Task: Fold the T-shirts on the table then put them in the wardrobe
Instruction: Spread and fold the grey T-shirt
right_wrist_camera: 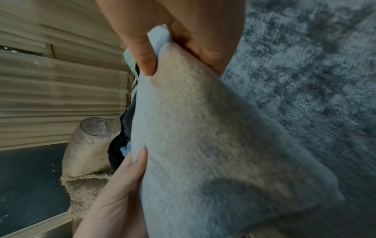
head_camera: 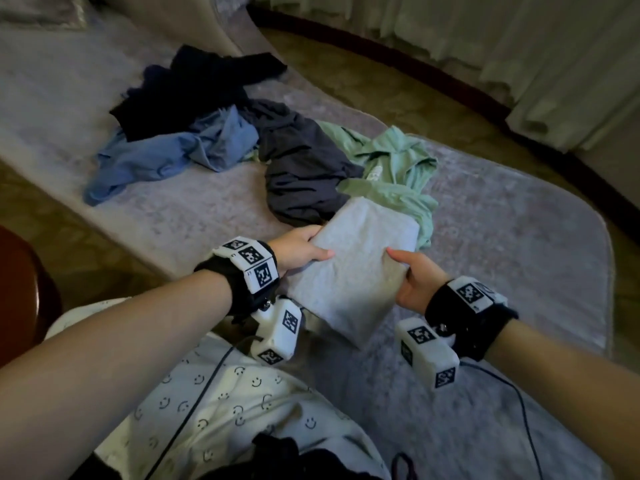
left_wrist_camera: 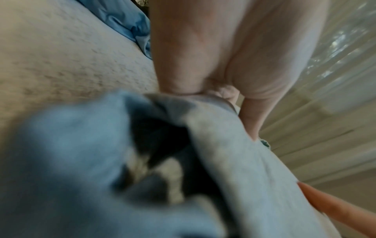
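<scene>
While both hands point(head_camera: 356, 265) grip, folded grey T-shirt point(head_camera: 349, 271) lifted

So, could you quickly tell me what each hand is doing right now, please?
Left hand: grips the folded light grey T-shirt.
Right hand: grips the same shirt.

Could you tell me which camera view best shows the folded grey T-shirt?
The head view: the whole folded grey T-shirt shows, gripped at both sides. The left wrist view is blurred; the right wrist view shows one face close up.

Both forearms extend forward, wrists banded. Left hand point(head_camera: 300, 249) grips the folded grey T-shirt point(head_camera: 349, 271), thumb on top. Right hand point(head_camera: 414, 277) pinches its opposite edge.
</scene>
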Available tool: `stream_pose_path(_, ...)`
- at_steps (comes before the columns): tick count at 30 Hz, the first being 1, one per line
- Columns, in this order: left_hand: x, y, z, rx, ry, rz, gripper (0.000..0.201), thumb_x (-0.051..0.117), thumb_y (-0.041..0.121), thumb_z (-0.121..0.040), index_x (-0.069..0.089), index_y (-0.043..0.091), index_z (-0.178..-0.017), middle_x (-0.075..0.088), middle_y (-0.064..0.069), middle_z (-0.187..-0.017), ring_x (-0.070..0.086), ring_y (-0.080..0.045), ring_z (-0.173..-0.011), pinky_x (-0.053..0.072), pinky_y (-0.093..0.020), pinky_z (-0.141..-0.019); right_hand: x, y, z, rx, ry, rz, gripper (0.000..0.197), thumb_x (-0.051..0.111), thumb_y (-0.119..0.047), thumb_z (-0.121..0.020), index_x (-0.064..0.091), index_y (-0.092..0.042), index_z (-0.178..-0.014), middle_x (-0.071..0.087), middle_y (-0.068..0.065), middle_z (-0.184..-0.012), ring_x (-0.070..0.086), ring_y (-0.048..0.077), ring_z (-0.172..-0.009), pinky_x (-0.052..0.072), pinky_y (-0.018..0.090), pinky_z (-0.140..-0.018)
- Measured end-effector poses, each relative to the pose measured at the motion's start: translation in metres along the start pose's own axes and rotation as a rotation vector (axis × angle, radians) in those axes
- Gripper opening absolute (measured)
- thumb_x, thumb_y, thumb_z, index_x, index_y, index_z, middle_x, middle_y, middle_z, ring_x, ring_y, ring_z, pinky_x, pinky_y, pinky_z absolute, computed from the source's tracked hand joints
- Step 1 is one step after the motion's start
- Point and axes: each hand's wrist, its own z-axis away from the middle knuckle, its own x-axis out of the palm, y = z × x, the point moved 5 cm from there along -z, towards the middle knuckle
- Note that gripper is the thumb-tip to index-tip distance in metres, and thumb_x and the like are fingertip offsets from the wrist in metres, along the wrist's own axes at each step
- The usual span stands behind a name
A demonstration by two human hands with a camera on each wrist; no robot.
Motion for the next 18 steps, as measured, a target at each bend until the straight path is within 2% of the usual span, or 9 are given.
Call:
stream_pose_path(2,-0.001,-0.005,-0.002,-0.005,0.016,-0.019,0.039,0.058,0.002,-0.09,0.052,0.008,-0.128,0.059,-0.01,-0.121,0.056,-0.024,-0.112,0.042,-0.039,-0.103,0.002,0.003,-0.001,0.004,0.011,0.006,0.041,0.043,-0.021,-0.099,0.045,-0.002,-0.135,0.06,0.016,-0.12,0.057,0.029,-0.099,0.042,0.043,-0.093)
stream_pose_path(7,0.001,-0.015,-0.004,-0.015,-0.004,-0.072,0.047,0.059,0.009,-0.091,0.046,0.015,-0.136,0.055,-0.009,-0.132,0.052,-0.025,-0.122,0.038,-0.043,-0.108,-0.003,0.016,-0.003,0.041,0.058,-0.008,0.047,0.051,-0.022,-0.096,0.043,-0.005,-0.139,0.054,0.014,-0.133,0.053,0.03,-0.116,0.042,0.043,-0.092)
stream_pose_path(10,0.006,-0.019,-0.002,-0.033,-0.089,-0.123,0.049,0.055,0.015,-0.094,0.038,0.015,-0.141,0.05,-0.008,-0.136,0.048,-0.024,-0.125,0.036,-0.042,-0.11,-0.012,0.026,-0.005,0.033,0.081,-0.032,0.047,0.057,-0.022,-0.093,0.046,-0.004,-0.136,0.056,0.013,-0.131,0.053,0.029,-0.119,0.043,0.043,-0.099)
stream_pose_path(12,0.008,-0.025,0.0,-0.072,-0.159,-0.155,0.051,0.053,0.02,-0.095,0.034,0.015,-0.143,0.049,-0.007,-0.138,0.047,-0.023,-0.127,0.035,-0.042,-0.11,-0.017,0.033,-0.004,0.023,0.075,-0.039,0.04,0.057,-0.02,-0.094,0.051,-0.001,-0.129,0.061,0.012,-0.122,0.058,0.028,-0.11,0.046,0.042,-0.092)
stream_pose_path(14,0.01,-0.035,0.001,-0.125,-0.203,-0.24,0.058,0.054,0.031,-0.095,0.031,0.012,-0.144,0.045,-0.008,-0.142,0.044,-0.022,-0.13,0.034,-0.04,-0.111,-0.019,0.042,-0.003,0.042,0.09,-0.02,0.032,0.057,-0.02,-0.094,0.053,-0.005,-0.122,0.062,0.011,-0.114,0.059,0.027,-0.103,0.047,0.042,-0.083)
stream_pose_path(16,0.008,-0.043,0.0,-0.143,-0.203,-0.404,0.072,0.056,0.046,-0.09,0.029,0.01,-0.146,0.041,-0.007,-0.146,0.041,-0.021,-0.133,0.033,-0.037,-0.112,-0.021,0.052,-0.003,0.066,0.132,0.0,0.034,0.059,-0.02,-0.093,0.051,-0.01,-0.124,0.059,0.01,-0.118,0.055,0.031,-0.111,0.045,0.046,-0.084)
stream_pose_path(18,0.005,-0.042,0.001,-0.097,-0.156,-0.521,0.063,0.053,0.042,-0.094,0.032,0.009,-0.144,0.043,-0.006,-0.144,0.044,-0.02,-0.13,0.033,-0.03,-0.109,-0.024,0.053,-0.009,0.016,0.178,0.03,0.036,0.062,-0.019,-0.091,0.052,-0.008,-0.124,0.059,0.01,-0.12,0.056,0.032,-0.112,0.047,0.046,-0.084)
